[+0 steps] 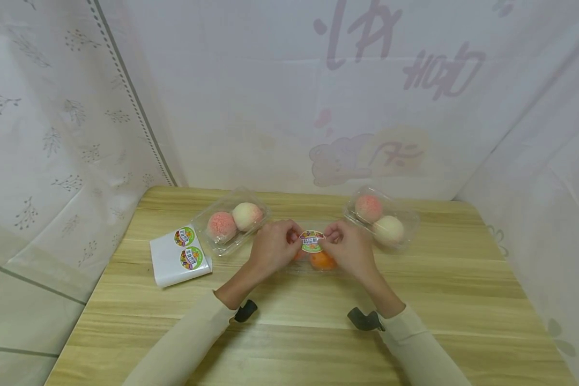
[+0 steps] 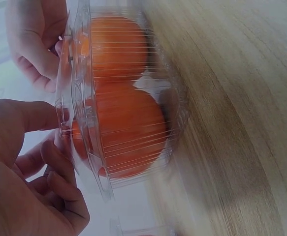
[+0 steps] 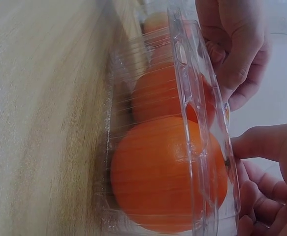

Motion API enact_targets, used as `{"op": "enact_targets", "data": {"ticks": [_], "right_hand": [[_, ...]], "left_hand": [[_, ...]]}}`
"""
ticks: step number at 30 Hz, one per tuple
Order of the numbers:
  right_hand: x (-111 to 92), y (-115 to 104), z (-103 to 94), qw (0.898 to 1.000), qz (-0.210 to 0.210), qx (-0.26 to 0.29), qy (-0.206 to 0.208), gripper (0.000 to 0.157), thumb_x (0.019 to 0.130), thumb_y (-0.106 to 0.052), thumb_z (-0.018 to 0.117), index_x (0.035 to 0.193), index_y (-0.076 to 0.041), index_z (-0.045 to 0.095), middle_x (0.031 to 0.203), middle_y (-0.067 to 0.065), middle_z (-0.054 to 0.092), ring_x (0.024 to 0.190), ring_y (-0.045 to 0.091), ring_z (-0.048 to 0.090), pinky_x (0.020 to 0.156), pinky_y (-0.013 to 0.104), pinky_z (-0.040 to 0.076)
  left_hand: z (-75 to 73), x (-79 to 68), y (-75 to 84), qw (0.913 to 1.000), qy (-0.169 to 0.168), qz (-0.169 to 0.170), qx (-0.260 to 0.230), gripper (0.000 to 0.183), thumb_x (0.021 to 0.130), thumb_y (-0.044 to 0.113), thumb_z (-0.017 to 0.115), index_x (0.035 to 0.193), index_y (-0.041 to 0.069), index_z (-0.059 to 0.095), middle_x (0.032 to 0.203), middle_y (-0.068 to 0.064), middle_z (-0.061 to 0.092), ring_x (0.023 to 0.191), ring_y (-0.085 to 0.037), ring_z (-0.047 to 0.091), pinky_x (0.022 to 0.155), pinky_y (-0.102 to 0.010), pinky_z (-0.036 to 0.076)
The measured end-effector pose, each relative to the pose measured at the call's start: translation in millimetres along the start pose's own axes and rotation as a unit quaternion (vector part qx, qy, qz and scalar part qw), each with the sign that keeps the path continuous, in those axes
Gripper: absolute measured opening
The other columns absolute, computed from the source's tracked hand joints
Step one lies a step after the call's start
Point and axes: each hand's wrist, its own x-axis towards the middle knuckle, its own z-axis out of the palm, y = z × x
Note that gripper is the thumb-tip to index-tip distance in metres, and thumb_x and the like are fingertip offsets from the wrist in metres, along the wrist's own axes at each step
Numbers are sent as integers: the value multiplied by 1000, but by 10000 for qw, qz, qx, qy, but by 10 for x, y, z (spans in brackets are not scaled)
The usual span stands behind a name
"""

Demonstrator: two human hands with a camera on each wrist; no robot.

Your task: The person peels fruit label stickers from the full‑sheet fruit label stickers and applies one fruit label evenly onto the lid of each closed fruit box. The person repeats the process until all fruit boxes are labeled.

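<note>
A round printed fruit sticker [image 1: 312,241] lies between my two hands, just at the lid of a clear plastic clamshell box [image 2: 101,147]. My left hand [image 1: 275,244] pinches its left edge, the thumb low against the lid and the other fingers curled. On the opposite edge, my right hand [image 1: 349,249] pinches it in the same way. Inside the box sit two oranges [image 3: 168,172], seen through its ribbed wall in both wrist views. Whether the sticker's middle touches the lid is hard to tell.
Left of the hands stands a clear box with two pink-and-white peaches [image 1: 222,227]; a similar peach box [image 1: 388,230] stands at the right. A folded white sticker sheet [image 1: 173,262] with two round stickers lies on the wooden table [image 1: 463,300]. Curtains hang behind.
</note>
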Motion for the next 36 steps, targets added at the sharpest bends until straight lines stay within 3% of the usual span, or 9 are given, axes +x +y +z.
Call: {"op": "enact_targets", "data": {"ticks": [8, 16, 27, 32, 36], "right_hand": [[1, -12, 14, 9985, -407, -361, 40, 23, 87, -8, 86, 108, -7, 76, 77, -3, 69, 70, 18, 63, 64, 35, 52], [6, -6, 26, 9934, -848, -773, -93, 18, 90, -8, 81, 107, -12, 86, 80, -4, 68, 75, 19, 64, 66, 36, 51], [12, 4, 60, 9911, -908, -973, -15, 14, 91, -17, 84, 104, -14, 89, 78, -5, 65, 73, 16, 62, 63, 34, 47], [4, 3, 77, 9920, -840, -940, -56, 25, 88, -31, 94, 105, -14, 88, 77, -8, 63, 72, 13, 59, 62, 32, 45], [-3, 4, 88, 9932, -781, -859, -47, 27, 86, -32, 96, 105, -14, 88, 76, -8, 62, 71, 12, 57, 61, 32, 44]], "left_hand": [[12, 4, 5, 9999, -50, -77, 127, 5, 95, 10, 81, 100, 11, 81, 81, 6, 70, 69, -9, 60, 62, -25, 49], [22, 1, -3, 9999, -32, -64, 94, 7, 94, 9, 81, 100, 11, 82, 84, 5, 72, 71, -9, 61, 63, -25, 51], [12, -4, 7, 9998, -5, -4, 180, 7, 94, 8, 81, 100, 11, 81, 85, 4, 72, 73, -11, 62, 64, -26, 52], [18, 2, 5, 9996, -4, -11, 278, 8, 93, 9, 81, 100, 13, 81, 85, 5, 71, 74, -11, 62, 65, -27, 52], [27, 4, 2, 9994, 25, 39, 330, 10, 92, 10, 81, 102, 13, 80, 84, 5, 70, 74, -11, 62, 65, -29, 51]]}}
